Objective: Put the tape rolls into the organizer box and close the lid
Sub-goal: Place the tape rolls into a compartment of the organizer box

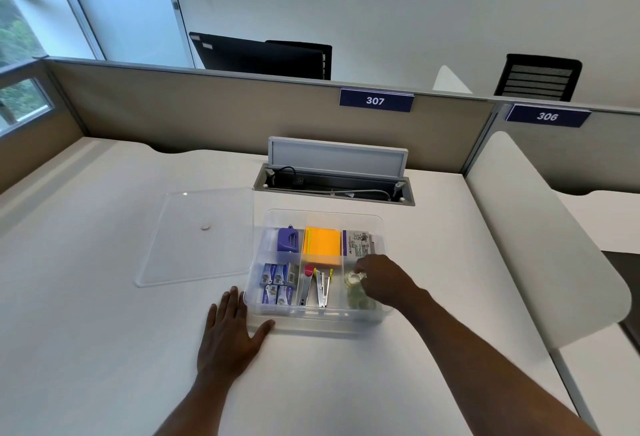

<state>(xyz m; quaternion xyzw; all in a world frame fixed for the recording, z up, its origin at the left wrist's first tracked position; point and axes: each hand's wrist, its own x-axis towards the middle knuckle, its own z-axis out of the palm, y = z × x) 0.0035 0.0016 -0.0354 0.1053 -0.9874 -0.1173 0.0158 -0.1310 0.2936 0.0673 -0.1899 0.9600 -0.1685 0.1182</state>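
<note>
A clear plastic organizer box (323, 214) stands on the white desk, uncovered, with six compartments. Its clear lid (197, 238) lies flat on the desk just left of it. My right hand (382, 281) reaches into the front right compartment and grips a clear tape roll (354, 278). More clear tape rolls (360, 300) lie below it in the same compartment. My left hand (230, 331) lies flat on the desk, fingers spread, touching the box's front left corner.
The other compartments hold a purple stapler (287, 240), orange sticky notes (322, 247), a printed packet (360, 243), staple boxes (278, 285) and metal staple removers (317, 286). Behind the box is a cable hatch (334, 184) with its flap raised. A white divider (540, 228) bounds the desk's right side.
</note>
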